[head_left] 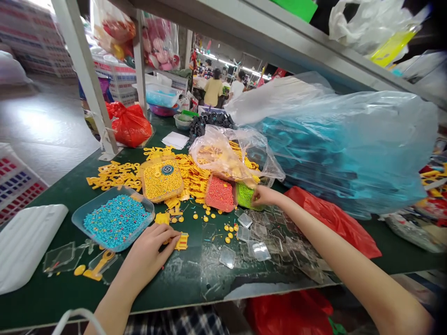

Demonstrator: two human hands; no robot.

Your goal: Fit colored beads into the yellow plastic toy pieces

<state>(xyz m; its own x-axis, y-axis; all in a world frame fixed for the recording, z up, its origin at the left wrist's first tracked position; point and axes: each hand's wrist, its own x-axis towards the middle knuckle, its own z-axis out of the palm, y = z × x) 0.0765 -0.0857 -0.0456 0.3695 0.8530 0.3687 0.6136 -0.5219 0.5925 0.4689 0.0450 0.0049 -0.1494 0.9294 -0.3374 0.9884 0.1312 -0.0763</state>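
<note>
My left hand (150,249) rests on the green workbench (42,291), its fingertips over a yellow plastic piece (181,241). My right hand (265,196) reaches across to the corner of a tray of green beads (245,195) and touches it. Beside that tray lies a tray of red beads (207,197), with a round tray of yellow beads (161,179) farther left. A clear tray of blue beads (95,201) sits near my left hand. Loose yellow pieces (115,176), small yellow discs (227,229) and clear plastic squares (226,257) cover the bench.
A clear bag of yellow pieces (223,156) slumps behind the bead trays. A large bag of teal goods (342,149) and a red bag (335,221) fill the bench's right side. A shelf runs overhead, its white post (84,65) at left. Distant people work beyond.
</note>
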